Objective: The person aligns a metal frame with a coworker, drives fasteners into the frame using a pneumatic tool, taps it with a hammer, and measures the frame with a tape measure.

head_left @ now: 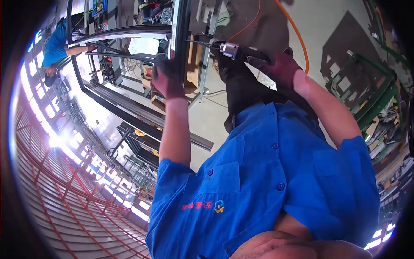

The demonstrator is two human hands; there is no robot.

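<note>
My right hand (pixel 280 68), in a dark red and black glove, is closed around a drill (pixel 230 50) with a silver chuck. Its long thin bit points left, with the tip close to the near bar of a dark metal frame (pixel 181 32). On that same bar rests my left hand (pixel 169 80), gloved alike, its fingers curled over the edge below the bit. The frame is large and rectangular, with a crossbar running left. I cannot tell whether the bit touches the bar.
Another person (pixel 56 49) in blue reaches toward the frame's far side. An orange hose (pixel 297 34) crosses the floor behind the drill. A green metal cart (pixel 371 97) with scraps stands at right. Under the frame are a cardboard box (pixel 193 64) and a white sheet (pixel 143 45).
</note>
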